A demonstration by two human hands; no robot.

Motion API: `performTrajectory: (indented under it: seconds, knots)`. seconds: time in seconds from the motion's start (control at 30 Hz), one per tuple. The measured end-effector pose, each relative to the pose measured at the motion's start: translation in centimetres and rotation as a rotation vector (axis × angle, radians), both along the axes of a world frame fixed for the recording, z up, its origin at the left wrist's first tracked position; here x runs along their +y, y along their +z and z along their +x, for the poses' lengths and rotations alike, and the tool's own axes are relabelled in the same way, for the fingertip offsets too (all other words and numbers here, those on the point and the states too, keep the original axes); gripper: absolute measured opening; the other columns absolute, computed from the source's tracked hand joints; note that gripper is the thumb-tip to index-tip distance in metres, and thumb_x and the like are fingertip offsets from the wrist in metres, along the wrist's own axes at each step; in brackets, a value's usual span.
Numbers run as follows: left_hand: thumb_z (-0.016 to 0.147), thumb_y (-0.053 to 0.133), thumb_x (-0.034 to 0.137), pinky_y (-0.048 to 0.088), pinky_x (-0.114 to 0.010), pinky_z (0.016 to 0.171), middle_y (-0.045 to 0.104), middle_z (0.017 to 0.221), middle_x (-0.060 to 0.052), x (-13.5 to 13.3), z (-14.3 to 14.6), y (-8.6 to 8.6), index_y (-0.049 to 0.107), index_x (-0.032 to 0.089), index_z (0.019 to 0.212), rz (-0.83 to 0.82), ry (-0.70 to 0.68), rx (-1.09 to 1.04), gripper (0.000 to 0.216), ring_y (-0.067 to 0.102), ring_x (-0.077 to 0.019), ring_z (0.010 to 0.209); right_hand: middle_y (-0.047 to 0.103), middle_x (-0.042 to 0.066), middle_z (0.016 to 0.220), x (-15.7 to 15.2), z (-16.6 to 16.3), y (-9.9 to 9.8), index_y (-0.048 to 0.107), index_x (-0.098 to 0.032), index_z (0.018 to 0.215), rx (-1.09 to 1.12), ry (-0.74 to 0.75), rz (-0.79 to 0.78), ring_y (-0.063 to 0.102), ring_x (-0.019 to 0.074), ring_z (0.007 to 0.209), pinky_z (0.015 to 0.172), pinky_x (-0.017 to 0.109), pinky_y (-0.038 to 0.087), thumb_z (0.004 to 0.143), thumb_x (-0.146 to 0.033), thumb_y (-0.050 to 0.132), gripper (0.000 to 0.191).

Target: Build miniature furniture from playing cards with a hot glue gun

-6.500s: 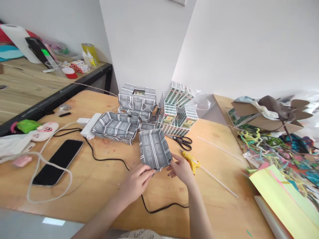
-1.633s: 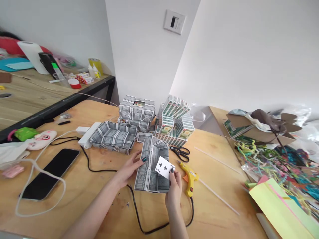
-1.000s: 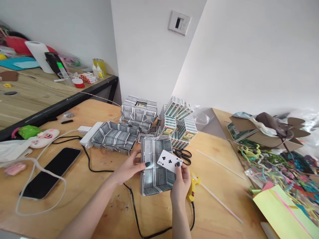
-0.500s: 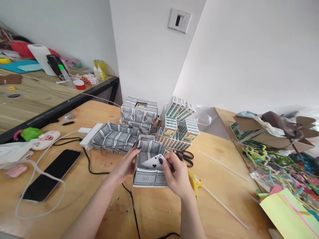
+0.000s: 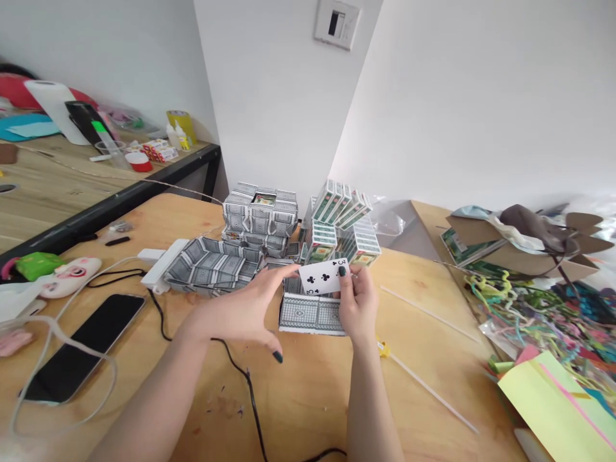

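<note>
My right hand [image 5: 360, 307] pinches a three of clubs playing card [image 5: 323, 277] and holds it face up above a small box folded from grey-patterned cards [image 5: 310, 313]. My left hand [image 5: 243, 312] is at the box's left side, fingers curled, fingertips touching the card's left edge. The box stands on the wooden table [image 5: 298, 398] with its near wall facing me.
Behind are a wider card tray [image 5: 212, 264], a stack of card boxes [image 5: 260, 215] and green card packs [image 5: 344, 224]. A phone [image 5: 79, 346], white cable and black cord [image 5: 240, 378] lie left. Glue sticks [image 5: 423, 385], coloured pipe cleaners [image 5: 543, 308] and paper sheets [image 5: 558, 404] lie right.
The card was lowered into the box half a second ago and is now lifted above it. My left hand let go of the box's side and rose to the card.
</note>
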State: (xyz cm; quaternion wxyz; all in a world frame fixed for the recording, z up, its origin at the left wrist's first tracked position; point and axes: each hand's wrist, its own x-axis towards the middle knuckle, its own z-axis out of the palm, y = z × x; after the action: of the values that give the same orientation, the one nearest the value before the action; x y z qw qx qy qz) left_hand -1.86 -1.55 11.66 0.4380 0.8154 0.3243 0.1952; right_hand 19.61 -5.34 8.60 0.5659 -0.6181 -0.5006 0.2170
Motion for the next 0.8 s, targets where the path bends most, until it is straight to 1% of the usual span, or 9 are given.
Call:
performTrajectory:
  seconds: [0.1, 0.17, 0.27, 0.37, 0.43, 0.5, 0.6, 0.73, 0.8]
  knots:
    - [0.055, 0.077, 0.025, 0.038, -0.04, 0.095, 0.051, 0.125, -0.011, 0.4, 1.5, 0.0, 0.023, 0.027, 0.139, 0.014, 0.031, 0.013, 0.1, 0.052, -0.0295, 0.111, 0.052, -0.005, 0.055, 0.5, 0.2, 0.0, 0.049, -0.021, 0.083, 0.005, -0.085, -0.005, 0.054, 0.0121, 0.046, 0.046, 0.022, 0.04, 0.085, -0.05, 0.046, 0.03]
    - [0.06, 0.071, 0.02, 0.042, -0.038, 0.089, 0.056, 0.117, -0.01, 0.5, 2.2, -0.2, 0.022, 0.026, 0.138, 0.012, 0.046, 0.018, 0.093, 0.058, -0.0264, 0.1, 0.053, -0.005, 0.055, 0.7, 0.4, 0.1, 0.049, -0.021, 0.083, 0.023, -0.139, 0.008, 0.055, 0.0126, 0.046, 0.046, 0.023, 0.04, 0.084, -0.051, 0.046, 0.031]
    - [0.061, 0.071, 0.024, 0.041, -0.036, 0.091, 0.055, 0.119, -0.011, 0.9, 2.2, -0.4, 0.027, 0.024, 0.135, 0.023, 0.081, -0.026, 0.086, 0.056, -0.0266, 0.106, 0.058, -0.003, 0.057, 0.6, 0.6, 0.1, 0.05, -0.021, 0.085, 0.041, -0.19, 0.034, 0.058, 0.0141, 0.049, 0.05, 0.024, 0.043, 0.083, -0.05, 0.048, 0.03]
    - [0.061, 0.073, 0.027, 0.036, -0.036, 0.098, 0.053, 0.124, -0.011, 1.5, 1.6, -0.1, 0.036, 0.023, 0.127, 0.035, 0.103, -0.101, 0.076, 0.048, -0.0276, 0.117, 0.067, 0.002, 0.072, 0.3, 0.9, 0.0, 0.055, -0.02, 0.087, 0.017, -0.113, 0.021, 0.064, 0.0168, 0.063, 0.06, 0.027, 0.048, 0.082, -0.046, 0.052, 0.026]
    - [0.061, 0.072, 0.026, 0.037, -0.036, 0.098, 0.055, 0.122, -0.008, 2.0, 1.1, 0.2, 0.043, 0.024, 0.121, 0.024, 0.054, -0.107, 0.066, 0.049, -0.0267, 0.116, 0.069, 0.004, 0.079, -0.1, 1.1, -0.1, 0.059, -0.019, 0.086, -0.025, -0.025, -0.02, 0.065, 0.0188, 0.071, 0.066, 0.029, 0.049, 0.08, -0.043, 0.056, 0.025]
    - [0.063, 0.071, 0.026, 0.039, -0.036, 0.096, 0.058, 0.119, -0.006, 2.3, 0.6, 0.5, 0.05, 0.024, 0.113, 0.032, -0.001, -0.101, 0.054, 0.052, -0.0255, 0.113, 0.07, 0.005, 0.079, -0.4, 1.3, -0.1, 0.063, -0.018, 0.085, -0.032, 0.016, -0.04, 0.065, 0.0202, 0.073, 0.067, 0.031, 0.05, 0.077, -0.041, 0.06, 0.024]
    - [0.064, 0.07, 0.029, 0.04, -0.035, 0.095, 0.058, 0.12, -0.005, 2.7, 0.1, 0.6, 0.056, 0.023, 0.107, 0.076, -0.034, -0.112, 0.045, 0.053, -0.0252, 0.111, 0.07, 0.005, 0.079, -1.0, 1.3, 0.1, 0.064, -0.018, 0.084, 0.082, 0.004, -0.008, 0.065, 0.0207, 0.074, 0.066, 0.032, 0.052, 0.073, -0.039, 0.066, 0.024]
    - [0.063, 0.071, 0.03, 0.039, -0.037, 0.097, 0.059, 0.12, -0.004, 2.7, -0.1, 0.5, 0.059, 0.024, 0.106, 0.107, -0.044, -0.117, 0.045, 0.053, -0.0261, 0.111, 0.07, 0.004, 0.081, -1.8, 0.7, 1.3, 0.059, -0.019, 0.084, 0.317, 0.042, 0.048, 0.066, 0.0189, 0.073, 0.066, 0.032, 0.055, 0.07, -0.033, 0.07, 0.023]
    - [0.064, 0.071, 0.031, 0.039, -0.037, 0.097, 0.06, 0.121, -0.004, 2.5, 0.0, 0.5, 0.059, 0.025, 0.108, 0.106, -0.045, -0.111, 0.046, 0.054, -0.0261, 0.111, 0.07, 0.003, 0.079, -2.1, 0.2, 1.9, 0.058, -0.019, 0.083, 0.386, 0.056, 0.066, 0.067, 0.0183, 0.073, 0.066, 0.033, 0.056, 0.07, -0.032, 0.071, 0.023]
